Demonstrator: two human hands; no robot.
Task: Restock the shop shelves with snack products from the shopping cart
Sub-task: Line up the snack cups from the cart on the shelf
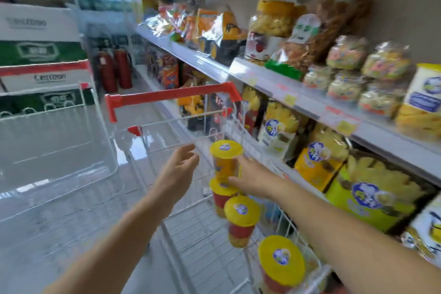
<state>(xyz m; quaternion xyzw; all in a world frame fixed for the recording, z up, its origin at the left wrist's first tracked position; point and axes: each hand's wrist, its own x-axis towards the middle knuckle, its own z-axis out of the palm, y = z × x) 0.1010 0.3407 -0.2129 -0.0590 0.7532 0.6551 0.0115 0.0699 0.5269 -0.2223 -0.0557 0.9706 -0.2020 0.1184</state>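
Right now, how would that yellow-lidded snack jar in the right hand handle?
Probably stiff: the yellow-lidded snack jar shows no dent under the right hand. Likely light, since one hand holds it up. Tall and narrow, it may tip easily.

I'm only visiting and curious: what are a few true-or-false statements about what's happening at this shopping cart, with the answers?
1. The right hand grips a yellow-lidded jar above the cart. True.
2. The left hand holds a bag of chips. False: its fingers are relaxed and it holds nothing.
3. The cart handle is blue. False: it is red.
4. Two red fire extinguishers stand at the far end of the aisle. True.
5. The stocked shelves are on the person's left. False: they run along the right side, beside the cart.
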